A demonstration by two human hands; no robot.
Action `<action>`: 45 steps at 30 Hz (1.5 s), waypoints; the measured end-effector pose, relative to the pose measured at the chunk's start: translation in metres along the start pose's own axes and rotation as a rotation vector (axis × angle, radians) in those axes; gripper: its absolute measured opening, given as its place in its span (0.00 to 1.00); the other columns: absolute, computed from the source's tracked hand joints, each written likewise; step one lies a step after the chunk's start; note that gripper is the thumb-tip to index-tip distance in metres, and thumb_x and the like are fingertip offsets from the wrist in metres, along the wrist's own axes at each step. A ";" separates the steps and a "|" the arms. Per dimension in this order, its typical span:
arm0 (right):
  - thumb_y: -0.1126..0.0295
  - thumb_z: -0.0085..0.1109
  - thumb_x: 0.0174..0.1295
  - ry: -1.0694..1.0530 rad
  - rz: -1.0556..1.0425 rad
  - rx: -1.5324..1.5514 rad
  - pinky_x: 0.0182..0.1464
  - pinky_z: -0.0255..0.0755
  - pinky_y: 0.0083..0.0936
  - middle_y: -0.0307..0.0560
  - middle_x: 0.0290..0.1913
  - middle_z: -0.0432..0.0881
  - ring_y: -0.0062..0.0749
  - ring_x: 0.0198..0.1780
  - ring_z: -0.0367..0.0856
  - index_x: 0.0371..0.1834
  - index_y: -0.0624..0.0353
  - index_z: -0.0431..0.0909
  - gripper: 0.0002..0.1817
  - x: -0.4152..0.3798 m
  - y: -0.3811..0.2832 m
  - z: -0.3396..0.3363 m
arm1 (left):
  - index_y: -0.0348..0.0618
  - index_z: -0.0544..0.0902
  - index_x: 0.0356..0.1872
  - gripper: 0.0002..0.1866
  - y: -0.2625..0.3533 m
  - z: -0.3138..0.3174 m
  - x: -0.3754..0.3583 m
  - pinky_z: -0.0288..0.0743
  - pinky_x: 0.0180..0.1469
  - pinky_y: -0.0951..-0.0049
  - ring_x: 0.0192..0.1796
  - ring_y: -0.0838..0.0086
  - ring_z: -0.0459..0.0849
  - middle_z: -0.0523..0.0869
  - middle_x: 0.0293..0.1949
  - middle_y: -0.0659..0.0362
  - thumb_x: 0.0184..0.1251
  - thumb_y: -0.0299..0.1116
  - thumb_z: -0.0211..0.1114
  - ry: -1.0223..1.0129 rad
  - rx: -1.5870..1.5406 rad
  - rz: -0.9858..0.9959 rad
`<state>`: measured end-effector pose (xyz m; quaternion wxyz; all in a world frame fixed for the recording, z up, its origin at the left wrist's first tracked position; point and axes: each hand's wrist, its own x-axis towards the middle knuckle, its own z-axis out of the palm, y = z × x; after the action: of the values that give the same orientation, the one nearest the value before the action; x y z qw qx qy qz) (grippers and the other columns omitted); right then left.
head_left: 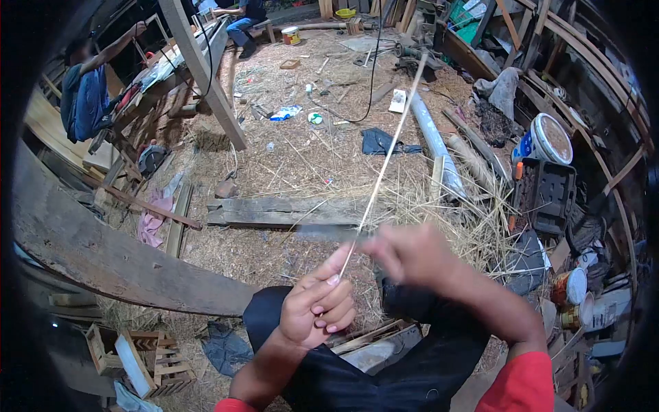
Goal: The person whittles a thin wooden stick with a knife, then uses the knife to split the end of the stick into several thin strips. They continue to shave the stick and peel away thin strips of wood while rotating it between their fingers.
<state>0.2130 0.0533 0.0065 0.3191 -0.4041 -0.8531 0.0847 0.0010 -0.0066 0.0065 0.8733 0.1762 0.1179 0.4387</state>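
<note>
A long thin pale strip (384, 165) rises from my left hand (320, 305) and slants up and to the right over the littered floor. The fingers of my left hand are wrapped round its lower end. My right hand (410, 254) is blurred by motion, just right of the strip, with its fingers curled. A blurred grey blade (326, 232) extends leftward from my right hand and crosses the strip; its handle is hidden in the fist. Thin pale shavings (453, 230) lie in a heap beyond my right hand.
A wooden beam (288, 211) lies across the floor ahead. A curved plank (123, 254) spans the left. Buckets (552, 139) and an open black case (552, 196) stand right. One person (89, 89) is at a bench on the left; another (247, 24) sits farther back.
</note>
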 end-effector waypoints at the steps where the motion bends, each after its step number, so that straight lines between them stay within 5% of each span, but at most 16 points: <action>1: 0.54 0.53 0.70 0.081 0.083 0.018 0.18 0.68 0.38 0.52 0.16 0.76 0.47 0.15 0.76 0.27 0.58 0.76 0.19 0.007 0.017 -0.001 | 0.44 0.51 0.77 0.29 0.002 0.001 0.002 0.59 0.20 0.81 0.15 0.85 0.56 0.58 0.17 0.71 0.77 0.27 0.42 -0.050 0.037 -0.017; 7: 0.54 0.52 0.73 0.135 0.525 0.494 0.22 0.58 0.22 0.38 0.15 0.72 0.22 0.19 0.70 0.30 0.63 0.79 0.22 0.015 0.050 -0.009 | 0.40 0.52 0.77 0.29 -0.002 -0.002 0.003 0.60 0.20 0.81 0.15 0.85 0.57 0.59 0.17 0.70 0.76 0.26 0.41 0.045 0.066 -0.047; 10: 0.54 0.55 0.72 0.124 0.602 0.732 0.24 0.58 0.19 0.30 0.18 0.71 0.13 0.23 0.66 0.29 0.64 0.80 0.23 0.025 0.036 -0.015 | 0.39 0.53 0.76 0.29 -0.005 -0.003 0.005 0.60 0.20 0.81 0.15 0.84 0.58 0.62 0.18 0.69 0.76 0.26 0.42 0.075 0.118 -0.084; 14: 0.57 0.58 0.71 0.153 0.491 0.660 0.22 0.51 0.16 0.24 0.19 0.68 0.08 0.21 0.59 0.30 0.58 0.79 0.16 0.035 0.035 -0.003 | 0.39 0.54 0.76 0.28 -0.010 0.004 0.008 0.61 0.20 0.82 0.16 0.84 0.60 0.67 0.22 0.64 0.75 0.26 0.43 0.134 0.271 -0.087; 18: 0.58 0.61 0.67 0.105 0.421 0.484 0.24 0.62 0.25 0.39 0.17 0.73 0.17 0.22 0.67 0.29 0.66 0.80 0.20 0.043 0.026 -0.005 | 0.41 0.55 0.76 0.29 -0.005 0.009 0.013 0.60 0.20 0.83 0.18 0.84 0.61 0.70 0.27 0.62 0.75 0.26 0.45 0.173 0.232 -0.120; 23: 0.62 0.56 0.69 0.312 0.160 0.185 0.23 0.70 0.42 0.54 0.20 0.78 0.50 0.22 0.80 0.31 0.60 0.73 0.13 0.033 -0.002 -0.015 | 0.44 0.56 0.76 0.30 0.003 -0.007 0.018 0.53 0.22 0.85 0.20 0.86 0.58 0.70 0.30 0.64 0.74 0.27 0.48 0.099 0.020 -0.069; 28: 0.57 0.56 0.67 -0.169 -0.120 0.049 0.21 0.70 0.40 0.52 0.21 0.77 0.48 0.20 0.79 0.28 0.57 0.72 0.16 -0.001 -0.035 -0.016 | 0.46 0.51 0.77 0.34 0.012 -0.009 0.013 0.54 0.21 0.84 0.20 0.85 0.59 0.67 0.25 0.65 0.71 0.26 0.49 0.124 -0.091 -0.028; 34: 0.55 0.55 0.68 -0.282 -0.133 0.046 0.18 0.68 0.41 0.50 0.16 0.75 0.48 0.17 0.78 0.29 0.55 0.72 0.17 -0.006 -0.015 -0.014 | 0.47 0.51 0.78 0.32 0.010 -0.004 0.006 0.53 0.21 0.85 0.20 0.86 0.59 0.68 0.25 0.66 0.75 0.29 0.47 0.011 0.005 -0.110; 38: 0.55 0.57 0.66 -0.075 -0.050 0.019 0.17 0.67 0.42 0.48 0.12 0.72 0.47 0.15 0.76 0.31 0.55 0.74 0.15 0.002 0.005 -0.009 | 0.47 0.50 0.78 0.33 0.011 0.003 0.007 0.52 0.20 0.85 0.20 0.86 0.58 0.64 0.22 0.67 0.75 0.28 0.48 0.086 0.016 -0.079; 42: 0.55 0.57 0.66 -0.199 -0.170 -0.047 0.18 0.69 0.42 0.50 0.15 0.74 0.48 0.16 0.78 0.28 0.55 0.74 0.16 -0.003 -0.012 -0.010 | 0.46 0.52 0.77 0.31 0.010 0.002 0.008 0.51 0.20 0.86 0.20 0.86 0.57 0.63 0.22 0.67 0.75 0.26 0.46 0.115 0.069 -0.091; 45: 0.56 0.56 0.67 -0.086 -0.014 -0.028 0.19 0.69 0.43 0.52 0.16 0.74 0.52 0.18 0.78 0.28 0.56 0.74 0.16 0.008 0.000 -0.015 | 0.46 0.53 0.77 0.30 0.011 0.002 0.006 0.51 0.20 0.86 0.19 0.86 0.56 0.62 0.21 0.68 0.75 0.25 0.44 0.129 0.085 -0.093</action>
<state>0.2184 0.0577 0.0220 0.2770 -0.3987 -0.8698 0.0879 -0.0028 0.0044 0.0127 0.8751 0.1789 0.2003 0.4026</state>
